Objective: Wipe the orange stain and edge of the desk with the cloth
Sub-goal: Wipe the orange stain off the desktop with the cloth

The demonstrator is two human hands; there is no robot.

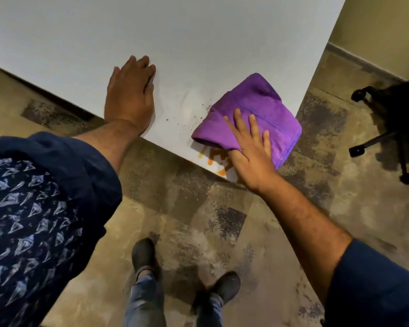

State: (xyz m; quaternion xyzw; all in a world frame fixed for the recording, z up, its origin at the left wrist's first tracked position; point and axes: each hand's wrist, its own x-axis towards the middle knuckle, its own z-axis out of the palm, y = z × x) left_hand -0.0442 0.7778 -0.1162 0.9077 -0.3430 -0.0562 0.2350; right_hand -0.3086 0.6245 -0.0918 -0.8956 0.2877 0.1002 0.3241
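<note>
A folded purple cloth (pixel 253 114) lies on the near right corner of the white desk (pixel 151 31), partly hanging past the right edge. My right hand (pixel 250 152) presses flat on the cloth's near side, fingers spread, thumb tucked under its fold. Orange stain streaks (pixel 216 159) show on the desk between the cloth and the near edge, partly hidden by my right hand. Small dark crumbs (pixel 198 114) are scattered left of the cloth. My left hand (pixel 130 95) rests palm down on the desk near its front edge, holding nothing.
A black office chair base (pixel 387 123) with castors stands on the floor to the right of the desk. Patterned brown carpet (pixel 187 208) lies below, with my two dark shoes (pixel 144 256) near the bottom centre.
</note>
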